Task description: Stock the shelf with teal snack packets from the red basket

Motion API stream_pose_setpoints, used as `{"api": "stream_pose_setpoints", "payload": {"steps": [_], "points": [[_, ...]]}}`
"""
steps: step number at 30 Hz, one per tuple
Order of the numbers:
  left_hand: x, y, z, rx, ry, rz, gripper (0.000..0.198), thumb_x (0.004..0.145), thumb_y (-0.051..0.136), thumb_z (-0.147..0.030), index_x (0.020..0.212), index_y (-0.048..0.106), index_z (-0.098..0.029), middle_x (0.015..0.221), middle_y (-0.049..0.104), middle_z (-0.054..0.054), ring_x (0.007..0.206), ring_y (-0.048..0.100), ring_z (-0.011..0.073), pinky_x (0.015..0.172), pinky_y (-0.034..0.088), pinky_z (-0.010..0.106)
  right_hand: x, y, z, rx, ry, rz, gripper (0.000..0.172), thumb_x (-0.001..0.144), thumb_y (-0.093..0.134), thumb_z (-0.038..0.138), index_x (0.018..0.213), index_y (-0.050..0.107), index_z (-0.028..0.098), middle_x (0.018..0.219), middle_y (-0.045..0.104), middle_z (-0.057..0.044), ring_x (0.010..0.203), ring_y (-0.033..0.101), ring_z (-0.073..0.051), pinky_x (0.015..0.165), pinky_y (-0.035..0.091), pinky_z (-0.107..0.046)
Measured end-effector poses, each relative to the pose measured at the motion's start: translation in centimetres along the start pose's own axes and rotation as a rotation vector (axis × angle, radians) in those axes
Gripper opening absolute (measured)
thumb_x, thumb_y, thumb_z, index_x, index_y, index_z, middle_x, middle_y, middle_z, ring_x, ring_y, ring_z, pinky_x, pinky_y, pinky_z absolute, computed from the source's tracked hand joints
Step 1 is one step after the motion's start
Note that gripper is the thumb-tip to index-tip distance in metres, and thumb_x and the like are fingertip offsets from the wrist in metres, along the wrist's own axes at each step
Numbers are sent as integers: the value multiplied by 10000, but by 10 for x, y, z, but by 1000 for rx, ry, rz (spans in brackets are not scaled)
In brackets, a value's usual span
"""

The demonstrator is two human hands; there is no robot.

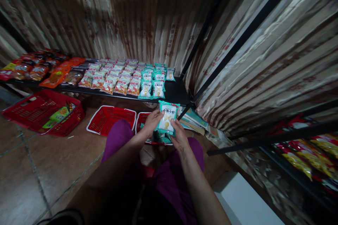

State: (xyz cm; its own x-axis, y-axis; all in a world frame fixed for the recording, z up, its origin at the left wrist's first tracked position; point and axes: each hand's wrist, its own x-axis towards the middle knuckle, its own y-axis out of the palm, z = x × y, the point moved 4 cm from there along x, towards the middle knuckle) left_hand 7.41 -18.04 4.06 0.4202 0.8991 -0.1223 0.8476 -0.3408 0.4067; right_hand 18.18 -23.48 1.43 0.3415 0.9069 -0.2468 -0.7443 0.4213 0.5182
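Observation:
A teal and white snack bag (167,116) is held upright between my two hands, its printed front facing me. My left hand (153,123) grips its left edge, and my right hand (179,134) has the lower right corner, thumb on the front. Below the bag, a red basket (139,117) with a white rim holds more teal bags (161,137), partly hidden by my hands. Ahead, matching teal snack bags (158,88) stand in rows on a black shelf (176,91), beside rows of white and orange snack bags (115,82).
Orange and dark snack packs (39,68) fill the shelf's left end. Two more red baskets stand on the floor: one (111,119) in the middle, one (76,119) with green packs at left. Black posts (224,66) cross at right, near a white box (245,200).

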Motion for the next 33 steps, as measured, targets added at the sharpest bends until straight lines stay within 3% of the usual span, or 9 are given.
{"api": "stream_pose_setpoints", "payload": {"steps": [5, 9, 13, 18, 27, 33], "points": [[-2, 5, 10, 76, 46, 45, 586, 712, 693, -415, 1231, 517, -206, 1098, 662, 85, 896, 651, 199, 754, 524, 299, -1, -1, -2, -2, -60, 0, 404, 613, 787, 368, 965, 643, 234, 857, 738, -10, 806, 697, -198, 648, 583, -281], [-1, -6, 17, 243, 58, -59, 566, 737, 671, -389, 1254, 506, -229, 1085, 670, 75, 933, 647, 212, 794, 524, 326, -3, -1, -3, -46, -33, 32, 429, 631, 772, 394, 1009, 638, 242, 888, 734, -16, 839, 690, -204, 681, 575, -299], [-2, -14, 8, 500, 87, -111, 552, 720, 686, -379, 1226, 522, -231, 1094, 667, 68, 986, 629, 221, 847, 507, 355, 2, -4, 2, -61, -21, 41, 461, 616, 764, 488, 967, 650, 211, 864, 734, -30, 829, 682, -215, 695, 562, -313], [-9, -9, -4, 741, 117, -90, 482, 718, 684, -371, 1167, 565, -241, 1090, 669, 49, 1012, 615, 211, 893, 470, 330, 11, -7, 6, -68, -12, -45, 489, 571, 789, 497, 941, 641, 215, 811, 728, -5, 704, 674, -168, 614, 547, -262], [-27, -6, 2, 720, 251, -210, 451, 783, 602, -393, 1208, 583, -242, 1134, 658, 72, 1035, 601, 249, 947, 420, 368, 10, 6, 5, 32, -67, -112, 377, 591, 797, 401, 866, 643, 194, 744, 728, -4, 689, 684, -182, 601, 552, -269], [-20, -7, 4, 673, 208, -191, 384, 844, 498, -436, 1129, 625, -213, 1049, 691, 78, 969, 627, 225, 884, 458, 336, 12, 6, 9, 102, -79, -155, 395, 569, 812, 387, 856, 637, 179, 710, 725, -8, 691, 695, -203, 657, 568, -313]]}}
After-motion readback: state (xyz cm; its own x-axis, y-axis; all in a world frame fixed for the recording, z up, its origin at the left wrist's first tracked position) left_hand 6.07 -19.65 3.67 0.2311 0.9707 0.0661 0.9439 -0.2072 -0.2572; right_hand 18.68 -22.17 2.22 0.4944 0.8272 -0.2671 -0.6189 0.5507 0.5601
